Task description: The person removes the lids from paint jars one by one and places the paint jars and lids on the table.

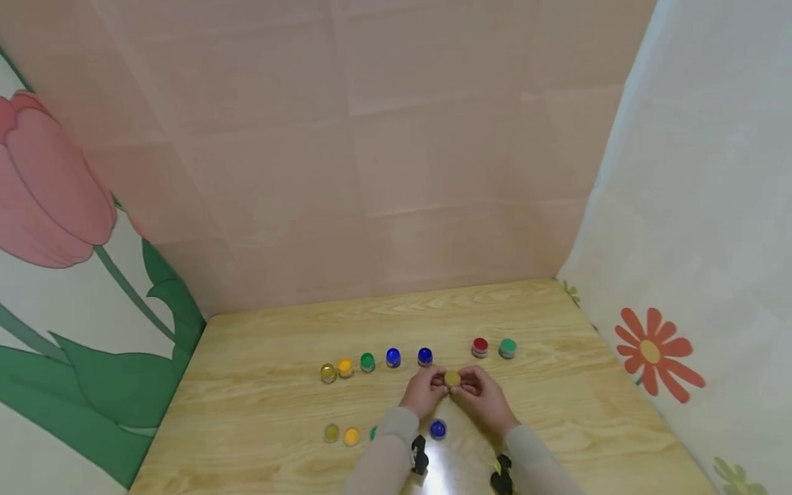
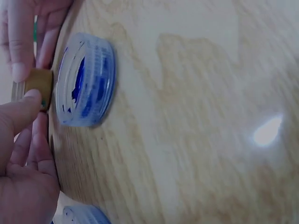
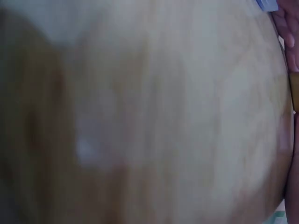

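Both hands meet near the middle of the table in the head view. My left hand (image 1: pixel 424 392) pinches one side of a small paint jar (image 1: pixel 452 379) with ochre paint, and my right hand (image 1: pixel 485 399) pinches its other side. In the left wrist view the jar (image 2: pixel 39 86) shows an ochre part beside a clear ribbed part. Close by lies a clear round lid (image 2: pixel 86 81) smeared with blue inside. The right wrist view catches just an ochre edge of the jar (image 3: pixel 294 91) at its border.
Behind the hands stand ochre (image 1: pixel 328 373), yellow (image 1: pixel 345 368), green (image 1: pixel 368 362) and blue (image 1: pixel 392 357) jars, plus a second blue jar (image 1: pixel 425 356). Red (image 1: pixel 479 347) and green-topped (image 1: pixel 507 348) jars stand right. Ochre (image 1: pixel 331 433) and yellow (image 1: pixel 351 436) round pieces lie in front; the left sleeve covers part of a green one.
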`<state>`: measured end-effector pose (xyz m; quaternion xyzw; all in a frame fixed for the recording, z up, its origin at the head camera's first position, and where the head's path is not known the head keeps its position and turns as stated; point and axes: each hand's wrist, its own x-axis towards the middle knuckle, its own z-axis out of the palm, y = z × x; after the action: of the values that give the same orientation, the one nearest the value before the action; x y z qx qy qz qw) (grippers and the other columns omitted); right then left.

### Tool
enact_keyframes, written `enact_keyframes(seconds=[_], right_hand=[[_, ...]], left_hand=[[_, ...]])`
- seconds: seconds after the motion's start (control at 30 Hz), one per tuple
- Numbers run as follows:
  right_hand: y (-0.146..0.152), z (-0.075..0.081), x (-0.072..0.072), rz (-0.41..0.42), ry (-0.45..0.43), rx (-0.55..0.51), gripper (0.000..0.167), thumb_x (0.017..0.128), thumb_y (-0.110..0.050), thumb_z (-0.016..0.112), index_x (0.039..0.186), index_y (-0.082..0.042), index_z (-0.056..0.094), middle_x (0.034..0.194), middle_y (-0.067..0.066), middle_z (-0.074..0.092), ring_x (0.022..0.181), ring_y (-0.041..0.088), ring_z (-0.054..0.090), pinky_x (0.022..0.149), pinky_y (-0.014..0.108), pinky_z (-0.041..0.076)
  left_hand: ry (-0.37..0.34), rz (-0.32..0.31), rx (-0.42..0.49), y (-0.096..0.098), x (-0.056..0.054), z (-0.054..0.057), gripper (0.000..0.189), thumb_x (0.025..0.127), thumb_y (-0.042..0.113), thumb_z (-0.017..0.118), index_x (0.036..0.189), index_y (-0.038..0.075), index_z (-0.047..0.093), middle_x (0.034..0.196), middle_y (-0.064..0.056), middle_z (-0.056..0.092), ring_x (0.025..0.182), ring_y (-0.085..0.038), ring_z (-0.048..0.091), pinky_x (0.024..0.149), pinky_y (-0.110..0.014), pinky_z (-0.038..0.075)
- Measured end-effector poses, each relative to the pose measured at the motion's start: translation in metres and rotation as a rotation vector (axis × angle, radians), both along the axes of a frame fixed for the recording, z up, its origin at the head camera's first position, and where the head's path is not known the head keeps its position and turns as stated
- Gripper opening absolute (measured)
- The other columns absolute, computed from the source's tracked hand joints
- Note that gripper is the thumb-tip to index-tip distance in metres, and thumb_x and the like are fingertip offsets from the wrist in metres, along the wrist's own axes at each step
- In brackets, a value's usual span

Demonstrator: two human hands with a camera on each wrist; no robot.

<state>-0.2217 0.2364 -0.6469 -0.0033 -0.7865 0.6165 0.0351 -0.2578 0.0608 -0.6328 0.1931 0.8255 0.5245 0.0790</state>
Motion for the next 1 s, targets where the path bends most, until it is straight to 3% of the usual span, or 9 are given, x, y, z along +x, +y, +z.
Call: enact_keyframes(seconds=[0.4,0.6,0.83,1.0], right_hand=[[0.001,-0.001,-0.001,0.008,-0.021,0.063,0.031,0.09,-0.013,0.077,0.118,-0.009,0.064,0.12,0.009,0.067,0.11,0.022,0.065,0.091,0.022,0.054],[0.004,0.002,-0.001,0.029,-0.016,0.113,0.03,0.092,-0.01,0.073,0.121,-0.011,0.067,0.121,0.006,0.068,0.111,0.022,0.065,0.091,0.021,0.053],[0.008,0.007,0.0,0.103,-0.013,0.094,0.035,0.095,-0.011,0.07,0.129,-0.005,0.063,0.129,0.015,0.064,0.119,0.031,0.063,0.095,0.023,0.052],[0.007,0.008,0.0,0.097,-0.034,0.099,0.036,0.095,-0.013,0.071,0.13,-0.005,0.062,0.13,0.015,0.064,0.119,0.03,0.062,0.096,0.025,0.053]], left_hand=[[0.074,0.011,0.04,0.0,0.002,-0.008,0.028,0.089,-0.007,0.07,0.117,0.0,0.066,0.109,-0.01,0.066,0.097,-0.019,0.066,0.085,-0.023,0.055],[0.086,0.02,0.057,0.0,0.005,-0.004,0.028,0.088,-0.008,0.07,0.116,-0.002,0.065,0.108,-0.012,0.065,0.097,-0.025,0.067,0.085,-0.024,0.055],[0.081,0.025,0.036,0.001,0.007,0.002,0.03,0.088,-0.008,0.07,0.117,-0.003,0.065,0.108,-0.012,0.065,0.096,-0.024,0.065,0.085,-0.025,0.055],[0.075,0.026,0.016,0.001,0.006,0.0,0.03,0.089,-0.007,0.07,0.117,-0.002,0.065,0.107,-0.01,0.064,0.095,-0.02,0.064,0.084,-0.024,0.055]])
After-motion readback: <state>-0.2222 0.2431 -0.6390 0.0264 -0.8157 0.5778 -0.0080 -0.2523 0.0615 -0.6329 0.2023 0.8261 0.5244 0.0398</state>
